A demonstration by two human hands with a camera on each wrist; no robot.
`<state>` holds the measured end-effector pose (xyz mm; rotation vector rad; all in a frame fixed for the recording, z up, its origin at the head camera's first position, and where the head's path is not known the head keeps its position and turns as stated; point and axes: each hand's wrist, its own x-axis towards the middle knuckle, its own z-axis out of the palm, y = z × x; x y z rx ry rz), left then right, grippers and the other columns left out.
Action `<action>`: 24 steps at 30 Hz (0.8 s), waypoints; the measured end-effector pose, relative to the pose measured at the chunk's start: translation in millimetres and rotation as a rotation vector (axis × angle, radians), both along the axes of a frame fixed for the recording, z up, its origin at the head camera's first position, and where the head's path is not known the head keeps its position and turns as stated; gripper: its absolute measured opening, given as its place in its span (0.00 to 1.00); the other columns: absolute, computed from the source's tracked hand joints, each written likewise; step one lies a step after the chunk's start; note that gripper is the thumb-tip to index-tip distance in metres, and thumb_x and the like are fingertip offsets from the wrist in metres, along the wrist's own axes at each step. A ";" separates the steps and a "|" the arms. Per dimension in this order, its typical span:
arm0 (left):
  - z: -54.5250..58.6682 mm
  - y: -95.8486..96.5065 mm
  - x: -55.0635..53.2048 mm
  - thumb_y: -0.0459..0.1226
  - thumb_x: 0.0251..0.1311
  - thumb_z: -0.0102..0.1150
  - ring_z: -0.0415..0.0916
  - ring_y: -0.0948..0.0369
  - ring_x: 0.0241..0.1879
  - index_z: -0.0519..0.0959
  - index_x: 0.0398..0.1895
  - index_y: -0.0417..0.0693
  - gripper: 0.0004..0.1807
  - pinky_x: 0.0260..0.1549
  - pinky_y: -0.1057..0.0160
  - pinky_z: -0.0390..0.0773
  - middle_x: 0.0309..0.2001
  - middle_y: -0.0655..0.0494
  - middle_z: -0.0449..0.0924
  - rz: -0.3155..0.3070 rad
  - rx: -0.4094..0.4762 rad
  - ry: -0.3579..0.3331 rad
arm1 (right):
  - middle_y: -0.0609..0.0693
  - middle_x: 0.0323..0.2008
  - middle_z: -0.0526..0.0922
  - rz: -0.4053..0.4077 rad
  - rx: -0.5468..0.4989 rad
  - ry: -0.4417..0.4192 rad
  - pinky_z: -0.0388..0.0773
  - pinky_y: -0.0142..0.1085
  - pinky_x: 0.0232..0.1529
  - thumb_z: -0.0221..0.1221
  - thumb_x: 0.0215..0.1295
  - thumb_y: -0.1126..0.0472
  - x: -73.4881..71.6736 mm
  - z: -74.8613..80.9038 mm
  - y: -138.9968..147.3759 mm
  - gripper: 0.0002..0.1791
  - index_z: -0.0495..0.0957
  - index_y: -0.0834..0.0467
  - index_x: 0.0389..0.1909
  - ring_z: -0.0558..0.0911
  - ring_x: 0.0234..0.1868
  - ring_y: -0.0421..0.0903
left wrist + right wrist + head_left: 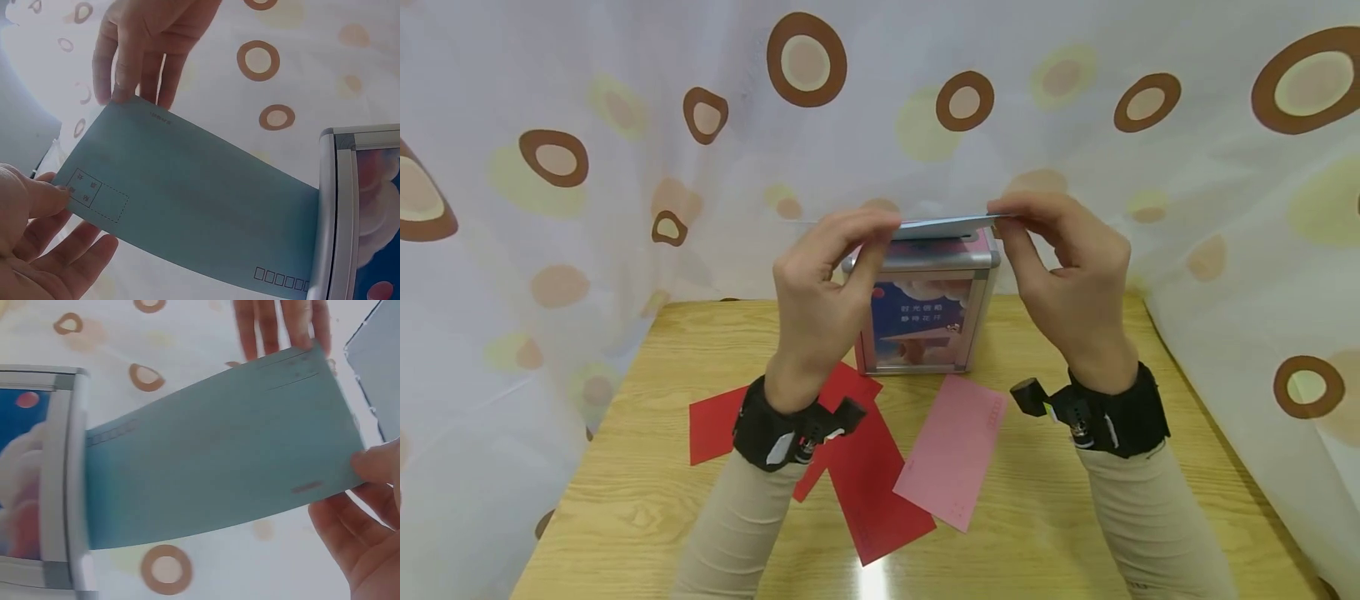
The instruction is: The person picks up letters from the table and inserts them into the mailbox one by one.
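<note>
A light blue envelope (pixel 194 187) stands on end above a box (pixel 921 321) with a metal frame and a slot in its top. In both wrist views the envelope's lower edge passes out of sight behind the box's top rim, so I cannot tell how far it is in the slot. My left hand (pixel 827 292) pinches one upper corner between thumb and fingers. The opposite upper corner is pinched by my right hand (pixel 1067 275). Printed postcode squares and a stamp frame show on the envelope in the left wrist view.
Several red envelopes (pixel 872 483) lie overlapping on the wooden table (pixel 1045 508), partly hidden by my left forearm. A pink envelope (pixel 955 450) lies in front of the box. Behind and beside the table hangs a white curtain (pixel 880 158) with brown ring patterns.
</note>
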<state>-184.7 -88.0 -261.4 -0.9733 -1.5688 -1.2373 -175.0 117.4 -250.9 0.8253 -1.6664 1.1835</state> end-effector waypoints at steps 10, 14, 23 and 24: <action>-0.8 -2.9 0.3 0.25 0.60 0.60 0.79 0.56 0.41 0.84 0.40 0.32 0.07 0.46 0.61 0.82 0.38 0.38 0.79 0.052 0.032 -0.014 | 0.59 0.34 0.87 -0.121 0.009 0.054 0.81 0.36 0.49 0.62 0.60 0.73 1.8 2.3 2.0 0.04 0.85 0.68 0.35 0.83 0.38 0.49; -2.5 -3.8 -1.1 0.26 0.60 0.60 0.78 0.56 0.38 0.84 0.39 0.33 0.07 0.44 0.62 0.83 0.36 0.39 0.78 0.080 0.039 -0.017 | 0.60 0.35 0.86 -0.102 -0.010 0.046 0.82 0.36 0.49 0.62 0.59 0.75 0.6 2.3 0.3 0.05 0.85 0.68 0.35 0.83 0.38 0.49; -12.8 -3.3 -7.9 0.26 0.61 0.57 0.79 0.58 0.39 0.84 0.40 0.34 0.08 0.46 0.62 0.82 0.39 0.41 0.80 0.089 0.025 -0.033 | 0.62 0.35 0.83 -0.117 -0.006 0.017 0.78 0.24 0.38 0.60 0.59 0.78 -1.6 0.7 -3.5 0.05 0.83 0.71 0.34 0.80 0.36 0.48; -14.7 -3.2 -8.8 0.26 0.61 0.57 0.79 0.58 0.39 0.84 0.40 0.34 0.08 0.46 0.61 0.82 0.40 0.41 0.80 0.088 0.027 -0.040 | 0.62 0.35 0.83 -0.119 -0.008 0.008 0.79 0.24 0.39 0.60 0.59 0.78 -2.0 -0.5 -3.6 0.05 0.83 0.71 0.34 0.80 0.36 0.48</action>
